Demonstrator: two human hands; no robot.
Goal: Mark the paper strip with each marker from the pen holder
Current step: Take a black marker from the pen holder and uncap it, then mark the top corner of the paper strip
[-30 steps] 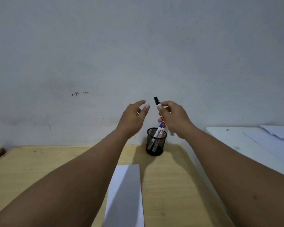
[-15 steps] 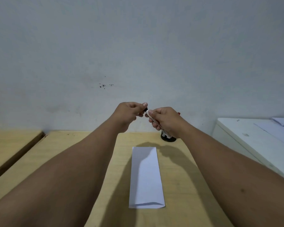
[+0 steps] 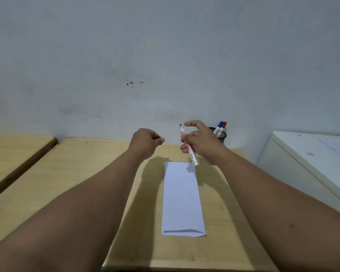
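A white paper strip (image 3: 182,199) lies lengthwise on the wooden table (image 3: 71,185), its near end folded. My right hand (image 3: 201,144) holds an uncapped white marker (image 3: 188,147) above the strip's far end, black tip pointing up and away. My left hand (image 3: 147,141) is closed to the left of it, with what looks like the black cap (image 3: 161,141) pinched in its fingers. Behind my right hand stands the black mesh pen holder (image 3: 222,135), partly hidden, with a blue-capped marker (image 3: 218,128) and a red-capped marker (image 3: 222,128) sticking out.
A grey wall (image 3: 165,55) rises right behind the table. A second wooden table (image 3: 14,152) sits to the left across a narrow gap. A white cabinet (image 3: 306,163) with papers on top stands at the right.
My hands have pulled apart: the cap came off in my left hand and the marker's black tip is bare. The view tilted down, showing the whole strip and the holder's markers.
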